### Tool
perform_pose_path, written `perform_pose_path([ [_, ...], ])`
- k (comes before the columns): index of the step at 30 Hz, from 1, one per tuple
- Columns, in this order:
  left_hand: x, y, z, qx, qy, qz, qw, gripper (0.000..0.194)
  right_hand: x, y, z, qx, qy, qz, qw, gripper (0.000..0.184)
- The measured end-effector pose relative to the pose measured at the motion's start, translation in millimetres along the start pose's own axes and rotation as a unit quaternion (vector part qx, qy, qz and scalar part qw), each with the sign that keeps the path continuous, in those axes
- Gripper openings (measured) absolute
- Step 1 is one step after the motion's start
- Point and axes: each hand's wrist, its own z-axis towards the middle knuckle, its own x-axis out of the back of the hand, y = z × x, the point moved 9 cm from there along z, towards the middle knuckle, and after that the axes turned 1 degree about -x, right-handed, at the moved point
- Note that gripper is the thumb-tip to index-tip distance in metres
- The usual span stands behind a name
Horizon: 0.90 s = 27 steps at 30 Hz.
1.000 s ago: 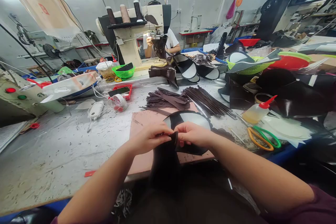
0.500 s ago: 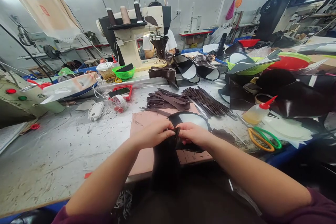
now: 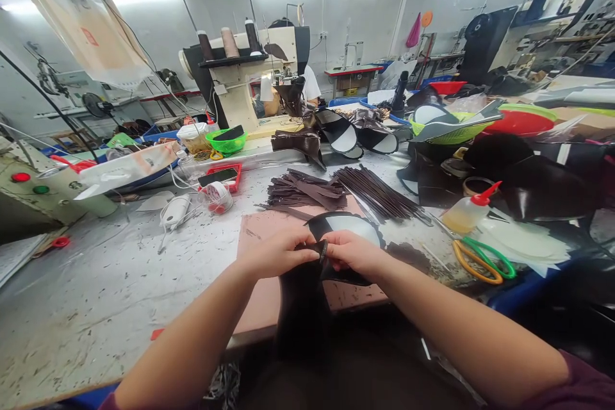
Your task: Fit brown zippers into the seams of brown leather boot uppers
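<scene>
Over a pink board (image 3: 257, 298), my left hand (image 3: 281, 253) and my right hand (image 3: 353, 250) are side by side, pinching the edge of a dark brown leather piece (image 3: 302, 301) between thumbs and fingers. The leather hangs down toward my lap. Under and behind my right hand lies a scalloped black piece with a pale grey lining (image 3: 348, 224). Just beyond the board are a pile of dark brown leather strips (image 3: 305, 191) and a bundle of thin dark strips (image 3: 379, 192). What exactly lies between the fingertips is partly hidden.
Scissors with orange and green handles (image 3: 480, 262) and a glue bottle with a red tip (image 3: 468, 211) are at the right. Left are a red tray with a phone (image 3: 235, 179), a tape roll (image 3: 218, 197) and a white corded device (image 3: 175, 210). A sewing machine (image 3: 240, 90) stands behind, with a person partly hidden.
My fingers have shifted slightly along the leather edge, and a fold of it now shows between them. The camera view has tilted a little. Both hands keep their pinch.
</scene>
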Motion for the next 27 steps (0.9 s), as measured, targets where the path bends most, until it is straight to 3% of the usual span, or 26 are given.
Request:
perform_pose_path([
  [6, 2.2, -1, -2, 0.04, 0.041, 0.064, 0.996, 0.008, 1, 0, -1, 0.007, 0.001, 0.0, 1.0, 0.047],
  [15, -0.2, -4, 1, 0.062, 0.003, 0.114, 0.992, 0.008, 6, -6, -3, 0.002, 0.016, -0.025, 1.0, 0.042],
  [18, -4.9, -8, 0, 0.066, -0.006, 0.088, 0.994, 0.015, 14, -14, -13, 0.012, 0.008, -0.112, 0.994, 0.045],
  [20, -6.2, -11, 0, 0.06, 0.009, 0.036, 0.998, 0.016, 14, -23, -24, 0.047, -0.021, -0.221, 0.974, 0.042],
  [23, -6.9, -18, 1, 0.049, 0.029, -0.011, 0.998, 0.015, 1, -30, -41, 0.104, -0.075, -0.401, 0.907, 0.042],
  [27, -4.0, -21, 2, 0.039, 0.034, -0.016, 0.999, 0.019, -1, -29, -45, 0.117, 0.014, -0.545, 0.83, 0.011],
])
